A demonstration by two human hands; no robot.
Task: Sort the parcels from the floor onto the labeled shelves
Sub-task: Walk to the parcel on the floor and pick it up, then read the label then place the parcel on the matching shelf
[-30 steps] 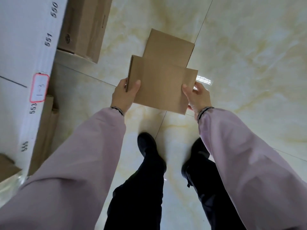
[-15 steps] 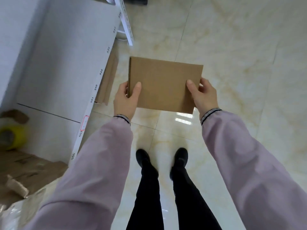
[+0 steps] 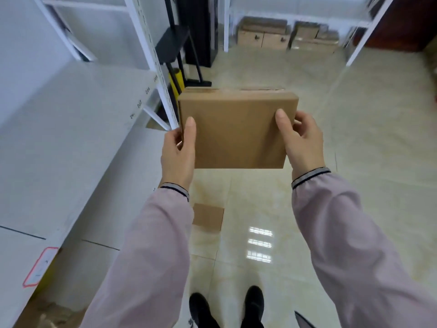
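Observation:
A flat brown cardboard parcel [image 3: 236,131] is held level in front of me at about waist height. My left hand [image 3: 177,152] grips its left edge with the thumb on top. My right hand [image 3: 300,143] grips its right edge the same way. A white shelf [image 3: 71,138] with small printed numbers along its front edge and a red-framed label [image 3: 40,266] runs along my left. Another flat brown parcel [image 3: 208,216] lies on the floor, partly hidden behind my left sleeve.
A white shelf upright [image 3: 156,58] stands just left of the held parcel. Black stand legs [image 3: 179,43] and a yellow roll [image 3: 176,84] sit behind it. Cardboard boxes [image 3: 262,34] fill the bottom of a far rack. Glossy cream floor tiles [image 3: 354,138] stretch ahead and right.
The view has lifted from the floor toward the room ahead. The parcel has come up with both hands, and the parcel left on the floor now lies below my left arm.

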